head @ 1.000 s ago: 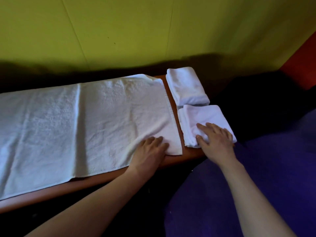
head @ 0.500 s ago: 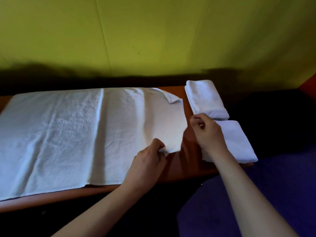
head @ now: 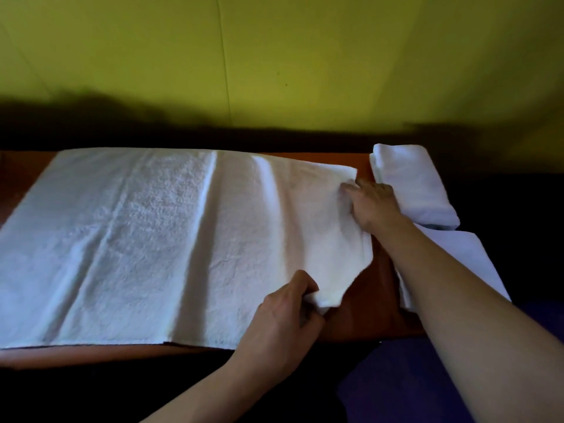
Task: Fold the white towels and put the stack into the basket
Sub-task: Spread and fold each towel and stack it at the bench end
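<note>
The big towel (head: 158,239) is lying spread over the orange table (head: 375,303), its left end running out of frame. The left hand (head: 283,319) is pinching its near right corner; the right hand (head: 370,203) is gripping the far one, fingertips blurry. Two folded towels (head: 418,184) are sitting right of it, the nearer mostly hidden behind the forearm.

A large white towel (head: 171,239) lies spread flat, creased, its near right corner lifted; right of it sit two folded white towels, the far one (head: 412,184) thick, the near one (head: 464,257) flatter.
</note>
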